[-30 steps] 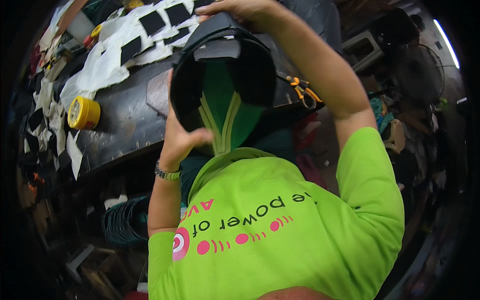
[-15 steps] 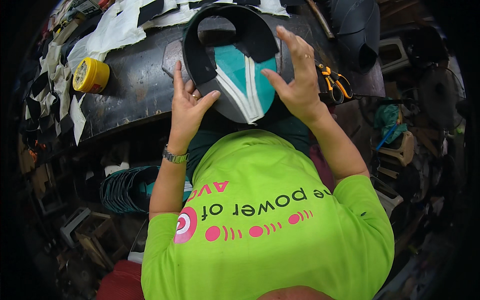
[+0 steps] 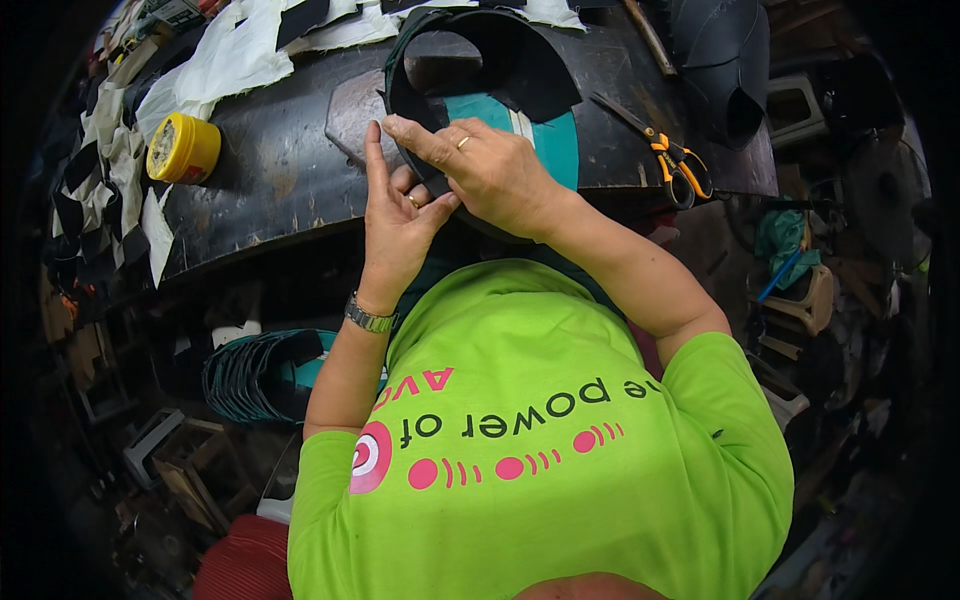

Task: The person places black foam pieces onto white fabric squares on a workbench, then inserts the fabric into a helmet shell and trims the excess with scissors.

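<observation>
A black and teal shoe upper (image 3: 556, 145), curved into a ring with white strips on its teal part, stands over the table's near edge. My left hand (image 3: 395, 225) grips its left side, thumb at the near edge and other fingers partly behind it. Across the middle reaches my right hand (image 3: 495, 175), its index finger stretched to the upper's left edge and its other fingers curled. Its thumb is hidden, and the hand covers much of the strips. To the right lie orange-handled scissors (image 3: 672, 160), blades partly open.
Several similar teal and black uppers (image 3: 245, 375) are stacked low at left. On the dark table (image 3: 270, 180) are a yellow tub (image 3: 183, 148), white cloth pieces (image 3: 235, 65), a flat slab (image 3: 355, 115), a rod-like handle (image 3: 650, 35) and a rolled black sheet (image 3: 712, 70).
My right hand has swung from the upper's right side across to its left edge, fingers now curled. The upper has shifted slightly right. My left hand moved a little right with it.
</observation>
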Demonstrator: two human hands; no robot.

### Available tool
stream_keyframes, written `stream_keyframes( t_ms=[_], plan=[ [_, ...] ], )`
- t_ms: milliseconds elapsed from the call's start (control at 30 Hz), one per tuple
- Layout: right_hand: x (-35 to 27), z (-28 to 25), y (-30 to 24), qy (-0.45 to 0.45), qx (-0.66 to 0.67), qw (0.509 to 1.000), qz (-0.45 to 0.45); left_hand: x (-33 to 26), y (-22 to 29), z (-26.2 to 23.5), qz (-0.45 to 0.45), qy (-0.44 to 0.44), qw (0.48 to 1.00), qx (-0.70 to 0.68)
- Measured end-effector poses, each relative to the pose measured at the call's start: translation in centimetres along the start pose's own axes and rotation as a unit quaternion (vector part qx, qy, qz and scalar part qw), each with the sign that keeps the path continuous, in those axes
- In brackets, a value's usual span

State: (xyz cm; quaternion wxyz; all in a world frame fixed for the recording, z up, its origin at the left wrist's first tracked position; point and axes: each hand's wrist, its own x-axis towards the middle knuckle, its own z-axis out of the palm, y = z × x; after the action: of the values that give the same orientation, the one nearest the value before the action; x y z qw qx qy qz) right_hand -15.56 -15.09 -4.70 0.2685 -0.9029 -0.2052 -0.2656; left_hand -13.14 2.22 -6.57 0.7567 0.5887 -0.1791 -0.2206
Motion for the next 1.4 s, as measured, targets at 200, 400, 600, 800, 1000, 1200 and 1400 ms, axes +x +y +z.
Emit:
stream_keyframes(
  t_ms=[200,400,600,800,1000,1200,1400],
  plan=[
    [-0.7,0.2,1.2,0.024,0.033,0.999,0.020,0.4,2.1,0.0,-0.038,0.027,0.983,0.176],
    [-2.1,0.1,0.9,0.045,0.091,0.994,0.034,2.0,4.8,-2.5,0.301,0.017,0.709,0.637],
    [-2.0,0.0,1.2,0.010,0.085,0.996,0.039,3.4,4.9,-4.2,0.402,-0.132,0.610,0.670],
    [-1.7,-0.5,0.9,-0.002,0.180,0.979,0.093,5.0,5.0,-4.5,0.381,-0.165,0.677,0.608],
    [-1.5,-0.7,0.9,-0.017,0.191,0.974,0.116,6.5,4.0,-3.5,0.364,-0.076,0.678,0.634],
    [-1.7,-0.4,1.1,0.000,0.227,0.955,0.193,5.6,4.0,-4.5,0.337,-0.132,0.738,0.569],
    [-1.6,-0.3,1.1,-0.011,0.204,0.961,0.186,6.1,4.2,-5.0,0.371,-0.154,0.676,0.618]
  ],
)
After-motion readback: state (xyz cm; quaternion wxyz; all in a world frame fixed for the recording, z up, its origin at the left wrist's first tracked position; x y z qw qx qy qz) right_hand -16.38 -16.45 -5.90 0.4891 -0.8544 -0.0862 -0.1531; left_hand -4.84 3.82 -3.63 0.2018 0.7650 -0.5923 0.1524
